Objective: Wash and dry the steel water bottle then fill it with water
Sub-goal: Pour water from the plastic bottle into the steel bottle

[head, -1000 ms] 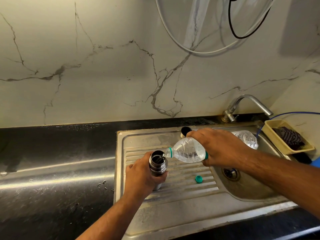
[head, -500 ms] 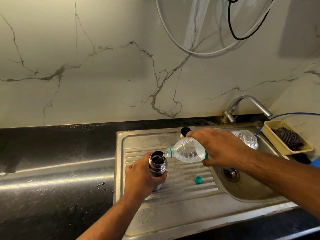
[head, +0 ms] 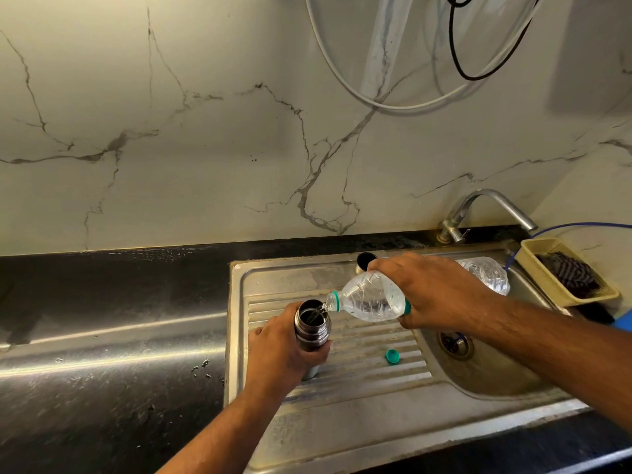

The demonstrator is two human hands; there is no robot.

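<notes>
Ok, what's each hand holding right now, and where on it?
The left hand grips the steel bottle around its body, below the threaded neck. The right hand holds the plastic water bottle around its middle, tilted toward the steel bottle's mouth.

My left grip point(head: 284, 350) covers the lower body of the steel bottle point(head: 312, 326). My right grip point(head: 437, 292) hides the middle of the plastic bottle point(head: 367, 299) and part of a steel cup point(head: 362, 261) on its far side.

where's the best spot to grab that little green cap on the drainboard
Pinch the green cap across its round side wall with thumb and forefinger, coming from straight above. It is small and low, and it lies free on the ribbed drainboard, so a side approach would likely only push it along.
</notes>
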